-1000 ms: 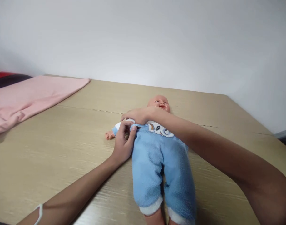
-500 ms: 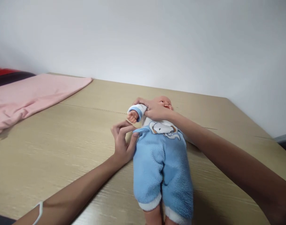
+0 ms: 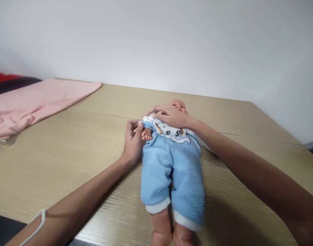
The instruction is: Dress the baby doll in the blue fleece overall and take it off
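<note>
A baby doll lies on its back with its feet toward me, dressed in fuzzy blue overalls with an elephant face on the bib. My left hand pinches the overalls' blue edge beside the doll's small hand, which pokes out below that edge. Across the doll's chest reaches my right hand, its fingers curled over the upper part of the doll's white sleeve. The palm side of that hand and part of the doll's chin are hidden.
The doll rests on a light wooden table with a seam across it. A pink cloth is spread at the left, beside a red and black item. A pale wall stands behind the table.
My left hand has moved up, drawing the blue edge over the doll's wrist. The doll's hand has come down to the overalls, and the bib lies higher on the chest.
</note>
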The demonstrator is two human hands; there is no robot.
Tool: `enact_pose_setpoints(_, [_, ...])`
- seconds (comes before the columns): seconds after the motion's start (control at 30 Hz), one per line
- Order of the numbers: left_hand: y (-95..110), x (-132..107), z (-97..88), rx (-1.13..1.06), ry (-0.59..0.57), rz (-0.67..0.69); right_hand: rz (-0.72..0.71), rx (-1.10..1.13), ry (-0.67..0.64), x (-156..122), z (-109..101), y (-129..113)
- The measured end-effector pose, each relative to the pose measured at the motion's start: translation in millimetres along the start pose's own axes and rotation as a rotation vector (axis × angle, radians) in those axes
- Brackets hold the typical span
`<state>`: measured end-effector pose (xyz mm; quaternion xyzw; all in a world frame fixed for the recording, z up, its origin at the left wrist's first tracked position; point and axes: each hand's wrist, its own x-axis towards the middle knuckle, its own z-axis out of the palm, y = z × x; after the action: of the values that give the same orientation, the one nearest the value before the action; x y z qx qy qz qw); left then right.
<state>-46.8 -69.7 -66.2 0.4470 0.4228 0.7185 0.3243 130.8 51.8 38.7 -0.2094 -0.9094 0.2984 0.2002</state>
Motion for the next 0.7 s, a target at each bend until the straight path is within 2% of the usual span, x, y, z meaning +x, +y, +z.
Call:
enact_pose_setpoints(0.1, [-7,10,-6.7,-0.077,-0.077,-0.116,0.17,-0.109,-0.023,-13,-10,-15])
enact_pose_setpoints(0.17, [-13,19,-9.0,-0.078,-0.091,-0.176,0.224,-0.111,-0.07,-20,-10,-17])
enact_pose_setpoints(0.23, [-20,29,-8.2,-0.079,-0.094,-0.249,0.236,-0.028,-0.061,-23,-5,-11])
enact_pose_setpoints(0.33, [-28,43,-3.7,-0.079,-0.114,-0.341,0.241,0.161,0.052,-26,9,8])
enact_pose_setpoints(0.47, [-32,54,-1.8,-0.048,-0.175,-0.314,0.316,0.37,0.236,-32,21,29])
enact_pose_setpoints(0.57, [-30,59,-4.9,-0.034,-0.215,-0.301,0.358,0.466,0.266,-36,24,34])
enact_pose_setpoints(0.7, [-32,71,-5.1,-0.064,-0.282,-0.406,0.354,0.638,0.273,-34,31,33])
